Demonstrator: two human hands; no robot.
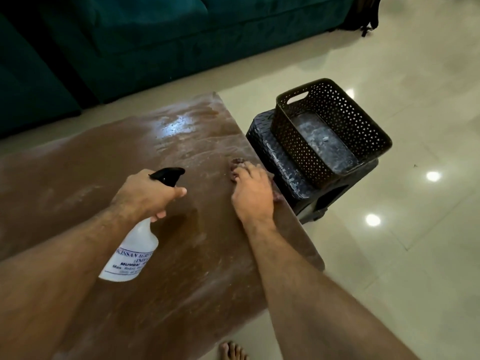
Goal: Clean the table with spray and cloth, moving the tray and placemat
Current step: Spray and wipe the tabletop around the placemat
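**Wiping the right edge, spray held ready**

Right hand (253, 193) lies palm-down on the cloth (237, 165), fingers spread fairly flat, pressing it onto the worktop (104, 172) close to the right edge. Only a dark reddish bit of cloth shows past the fingertips and under the palm; rest is hidden. Left hand (150, 193) has its grip wrapped round the neck of the spray bottle (130, 255), index finger out along the black trigger head (168, 174), nozzle aimed fwd and to the right, roughly toward the cloth hand. Bottle body hangs down and back toward the person, long axis slanted, held above the surface.

Wet streaks lie ahead of the cloth grip, toward the far corner; a duller patch sits well left of the spray grip.

Just right of the cloth hand, off the worktop, a dark perforated tray (332, 131) sits on a black stool (272, 152) on the floor.

Judgement: the wet streaks ahead are nearest the right hand, so wiping there prob. comes next. Placemat not visible.
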